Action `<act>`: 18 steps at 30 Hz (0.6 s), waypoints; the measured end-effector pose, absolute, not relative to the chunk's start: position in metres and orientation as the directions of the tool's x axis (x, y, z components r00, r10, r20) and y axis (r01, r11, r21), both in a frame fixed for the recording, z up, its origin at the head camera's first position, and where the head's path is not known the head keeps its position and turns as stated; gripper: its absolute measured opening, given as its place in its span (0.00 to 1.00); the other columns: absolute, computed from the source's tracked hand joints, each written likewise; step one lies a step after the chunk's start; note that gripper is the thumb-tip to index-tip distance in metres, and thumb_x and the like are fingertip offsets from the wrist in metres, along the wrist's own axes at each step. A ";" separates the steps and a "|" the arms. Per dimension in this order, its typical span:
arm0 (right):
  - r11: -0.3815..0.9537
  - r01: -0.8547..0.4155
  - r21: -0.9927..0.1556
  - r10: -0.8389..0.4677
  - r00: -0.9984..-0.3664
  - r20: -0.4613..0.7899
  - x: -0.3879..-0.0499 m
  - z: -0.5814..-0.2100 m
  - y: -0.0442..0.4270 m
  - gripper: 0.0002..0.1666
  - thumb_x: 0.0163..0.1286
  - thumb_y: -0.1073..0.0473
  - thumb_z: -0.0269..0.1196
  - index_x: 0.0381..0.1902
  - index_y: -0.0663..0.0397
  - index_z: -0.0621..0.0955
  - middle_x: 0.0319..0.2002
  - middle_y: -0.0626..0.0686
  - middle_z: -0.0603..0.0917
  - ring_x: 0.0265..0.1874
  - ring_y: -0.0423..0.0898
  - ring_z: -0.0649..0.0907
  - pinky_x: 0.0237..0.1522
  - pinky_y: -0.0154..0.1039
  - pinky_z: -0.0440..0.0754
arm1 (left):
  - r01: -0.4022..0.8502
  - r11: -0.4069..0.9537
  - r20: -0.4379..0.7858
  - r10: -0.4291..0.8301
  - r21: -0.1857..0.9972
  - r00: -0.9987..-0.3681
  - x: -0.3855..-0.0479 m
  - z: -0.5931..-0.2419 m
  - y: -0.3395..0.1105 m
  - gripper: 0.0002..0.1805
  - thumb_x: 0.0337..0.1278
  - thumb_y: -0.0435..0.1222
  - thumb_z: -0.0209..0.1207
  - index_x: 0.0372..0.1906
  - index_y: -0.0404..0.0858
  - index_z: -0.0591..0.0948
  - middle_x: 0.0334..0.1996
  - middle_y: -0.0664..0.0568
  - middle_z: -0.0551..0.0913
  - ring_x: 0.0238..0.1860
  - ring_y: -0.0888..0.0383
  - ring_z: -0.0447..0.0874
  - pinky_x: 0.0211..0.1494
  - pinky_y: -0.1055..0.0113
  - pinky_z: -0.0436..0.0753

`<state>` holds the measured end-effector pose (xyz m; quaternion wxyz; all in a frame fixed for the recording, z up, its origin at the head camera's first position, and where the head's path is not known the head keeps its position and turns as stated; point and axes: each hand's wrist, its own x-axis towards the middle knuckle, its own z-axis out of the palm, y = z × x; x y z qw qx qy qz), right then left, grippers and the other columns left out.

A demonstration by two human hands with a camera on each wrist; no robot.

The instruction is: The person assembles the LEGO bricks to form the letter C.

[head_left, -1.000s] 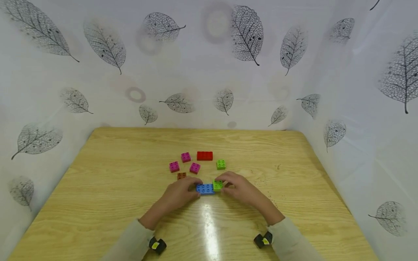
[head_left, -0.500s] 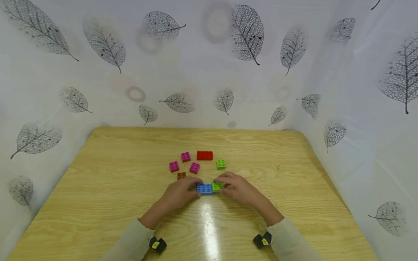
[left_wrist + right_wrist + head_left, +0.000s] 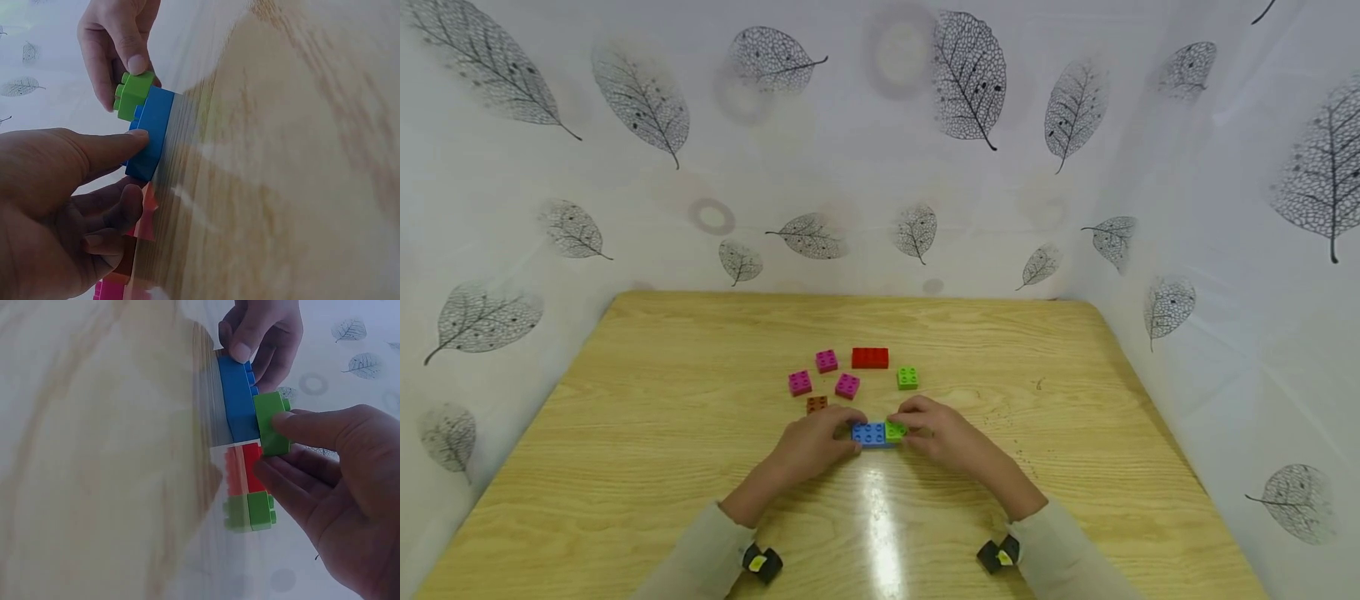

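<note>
A long blue toy brick [image 3: 868,434] lies on the wooden table, its studs facing up. My left hand [image 3: 814,442] grips its left end between thumb and fingers. At the brick's right end, my right hand [image 3: 946,435] pinches a small green toy brick [image 3: 894,431]. In the right wrist view that green brick [image 3: 270,422] sits against the studded top of the blue brick [image 3: 237,397] at one end. Whether its studs are fully pressed down, I cannot tell. The left wrist view also has the thumb of my left hand [image 3: 69,187] flat on the blue brick's side.
Behind the hands lie a red long brick [image 3: 870,358], a second green brick [image 3: 907,378] and three magenta bricks, one of them [image 3: 847,386] nearest the blue one. An orange-brown brick [image 3: 817,404] is partly hidden by the left hand. A leaf-patterned curtain [image 3: 850,167] encloses the table.
My right hand has shifted slightly left with the green brick, which now covers the blue brick's right end and appears lower. The left hand and the blue brick have stayed in place.
</note>
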<state>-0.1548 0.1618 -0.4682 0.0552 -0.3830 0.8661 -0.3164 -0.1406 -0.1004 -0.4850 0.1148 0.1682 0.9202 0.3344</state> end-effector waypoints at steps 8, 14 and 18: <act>0.515 -0.547 -0.660 -0.663 -0.742 0.099 -0.153 -0.467 0.160 0.22 0.69 0.65 0.67 0.60 0.52 0.82 0.56 0.53 0.80 0.51 0.47 0.84 0.50 0.38 0.84 | 0.228 0.717 -0.101 0.385 0.659 -0.918 -0.140 -0.482 -0.100 0.18 0.64 0.44 0.66 0.58 0.50 0.82 0.58 0.55 0.83 0.62 0.53 0.79 0.61 0.46 0.78; 0.491 -0.340 -0.802 -0.603 -0.797 -0.031 -0.155 -0.470 0.160 0.25 0.70 0.65 0.66 0.64 0.51 0.79 0.61 0.50 0.78 0.54 0.49 0.84 0.53 0.36 0.83 | 0.216 0.703 -0.105 0.383 0.677 -0.918 -0.138 -0.479 -0.100 0.18 0.64 0.43 0.66 0.58 0.49 0.82 0.59 0.55 0.82 0.63 0.52 0.79 0.62 0.44 0.77; 0.468 -0.287 -0.836 -0.586 -0.809 -0.050 -0.156 -0.473 0.160 0.25 0.69 0.65 0.67 0.63 0.54 0.79 0.60 0.52 0.78 0.55 0.51 0.83 0.54 0.37 0.83 | 0.220 0.695 -0.098 0.387 0.685 -0.917 -0.137 -0.478 -0.100 0.18 0.64 0.42 0.66 0.58 0.49 0.82 0.59 0.54 0.82 0.63 0.51 0.79 0.62 0.43 0.76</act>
